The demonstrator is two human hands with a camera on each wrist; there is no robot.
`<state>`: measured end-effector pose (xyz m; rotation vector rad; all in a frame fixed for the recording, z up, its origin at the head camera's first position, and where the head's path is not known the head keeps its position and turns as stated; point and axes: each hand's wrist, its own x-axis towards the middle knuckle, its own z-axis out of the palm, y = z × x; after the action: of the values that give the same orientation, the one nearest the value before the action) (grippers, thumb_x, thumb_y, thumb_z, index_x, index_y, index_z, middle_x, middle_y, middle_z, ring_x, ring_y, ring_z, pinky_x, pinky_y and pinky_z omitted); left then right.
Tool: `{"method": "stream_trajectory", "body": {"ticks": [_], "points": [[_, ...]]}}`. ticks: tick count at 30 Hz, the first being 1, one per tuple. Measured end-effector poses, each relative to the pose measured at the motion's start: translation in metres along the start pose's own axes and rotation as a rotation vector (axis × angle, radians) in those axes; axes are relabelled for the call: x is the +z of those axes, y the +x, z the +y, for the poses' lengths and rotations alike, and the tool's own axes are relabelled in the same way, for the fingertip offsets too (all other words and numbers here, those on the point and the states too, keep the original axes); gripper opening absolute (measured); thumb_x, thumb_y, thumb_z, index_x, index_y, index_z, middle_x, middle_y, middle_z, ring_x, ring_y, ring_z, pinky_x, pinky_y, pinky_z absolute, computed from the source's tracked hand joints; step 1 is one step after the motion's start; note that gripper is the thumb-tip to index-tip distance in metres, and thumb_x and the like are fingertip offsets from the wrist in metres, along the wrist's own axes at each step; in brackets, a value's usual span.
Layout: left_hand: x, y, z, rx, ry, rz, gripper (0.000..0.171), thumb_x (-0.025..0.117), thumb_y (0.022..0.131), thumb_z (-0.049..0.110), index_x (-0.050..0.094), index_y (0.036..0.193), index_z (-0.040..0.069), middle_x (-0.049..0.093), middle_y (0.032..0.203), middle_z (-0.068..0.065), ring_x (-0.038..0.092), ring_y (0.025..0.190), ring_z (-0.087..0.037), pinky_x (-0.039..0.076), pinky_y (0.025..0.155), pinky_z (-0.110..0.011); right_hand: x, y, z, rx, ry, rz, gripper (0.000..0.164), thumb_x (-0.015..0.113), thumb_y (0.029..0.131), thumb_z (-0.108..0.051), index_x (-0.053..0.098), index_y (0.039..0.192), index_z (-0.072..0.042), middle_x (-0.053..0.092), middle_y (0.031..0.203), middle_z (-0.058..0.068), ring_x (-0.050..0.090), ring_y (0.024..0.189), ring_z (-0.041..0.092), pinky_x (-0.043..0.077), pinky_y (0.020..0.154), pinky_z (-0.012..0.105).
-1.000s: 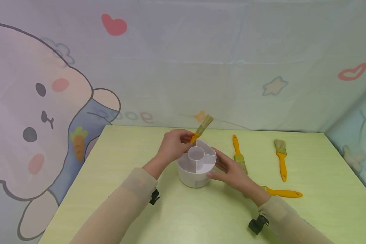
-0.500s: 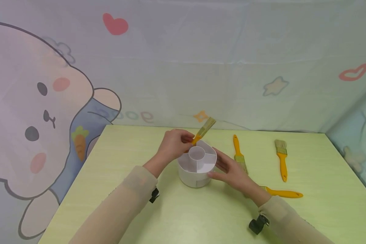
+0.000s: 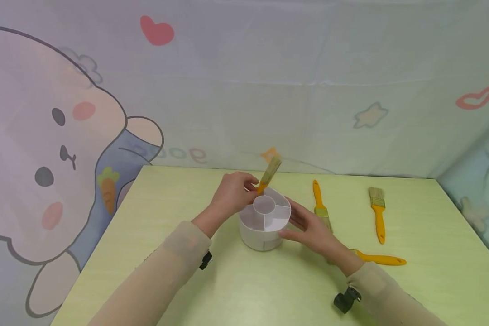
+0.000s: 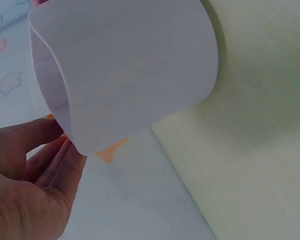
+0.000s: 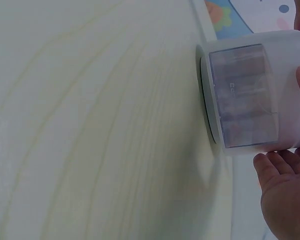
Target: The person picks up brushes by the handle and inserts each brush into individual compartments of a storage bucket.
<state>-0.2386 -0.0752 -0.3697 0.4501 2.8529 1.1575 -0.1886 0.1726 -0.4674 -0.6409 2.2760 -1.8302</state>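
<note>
A white round organizer (image 3: pixel 261 237) with divided compartments and a central ring stands on the table. My left hand (image 3: pixel 232 194) pinches the yellow handle of a paintbrush (image 3: pixel 270 172) at the organizer's back left rim. The brush's bristles point up and lean right; its handle end is hidden by the hand and rim. On the organizer's right side, my right hand (image 3: pixel 309 228) grips the wall, thumb in front and fingers behind. The right wrist view shows a clear drawer front (image 5: pixel 245 97) low on the organizer, between that hand's thumb and fingers.
Right of the organizer lie a paintbrush (image 3: pixel 318 199) with its handle pointing back, another (image 3: pixel 378 213) farther right with bristles back, and a third (image 3: pixel 381 259) lying sideways, partly behind the right forearm. A printed cloth (image 3: pixel 244 90) hangs behind the table (image 3: pixel 228 290).
The paintbrush in my left hand first sank a little, then swung its bristles left to stand more upright. My right hand keeps its hold on the organizer.
</note>
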Motion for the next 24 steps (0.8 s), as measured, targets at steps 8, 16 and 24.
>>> {"method": "stream_trajectory", "body": {"ticks": [8,16,24], "points": [[-0.010,-0.005,0.000,-0.047,-0.045,-0.054,0.036,0.077,0.095,0.009,0.076,0.130,0.005,0.082,0.110,-0.005,0.078,0.106,-0.021,0.063,0.091,-0.034,0.001,0.000,-0.001,0.003,-0.002,-0.003,0.088,0.084,0.093,-0.006,0.035,0.166,-0.004,0.041,0.168,0.018,0.039,0.155,0.037,0.040,0.120,0.028],[-0.024,-0.009,-0.008,-0.034,-0.123,-0.053,0.038,0.076,0.096,0.013,0.075,0.133,0.008,0.079,0.120,-0.009,0.076,0.112,-0.025,0.064,0.092,-0.038,0.000,0.000,-0.003,0.017,-0.005,-0.007,0.089,0.084,0.092,-0.006,0.034,0.166,-0.003,0.040,0.168,0.019,0.039,0.155,0.038,0.040,0.121,0.031],[-0.039,-0.015,-0.015,0.007,-0.165,-0.022,0.039,0.075,0.098,0.011,0.073,0.137,0.008,0.076,0.129,-0.012,0.075,0.116,-0.027,0.063,0.095,-0.040,-0.002,0.000,-0.003,-0.001,0.017,-0.032,0.089,0.083,0.093,-0.003,0.033,0.166,0.000,0.039,0.168,0.022,0.038,0.155,0.041,0.041,0.117,0.020]]}}
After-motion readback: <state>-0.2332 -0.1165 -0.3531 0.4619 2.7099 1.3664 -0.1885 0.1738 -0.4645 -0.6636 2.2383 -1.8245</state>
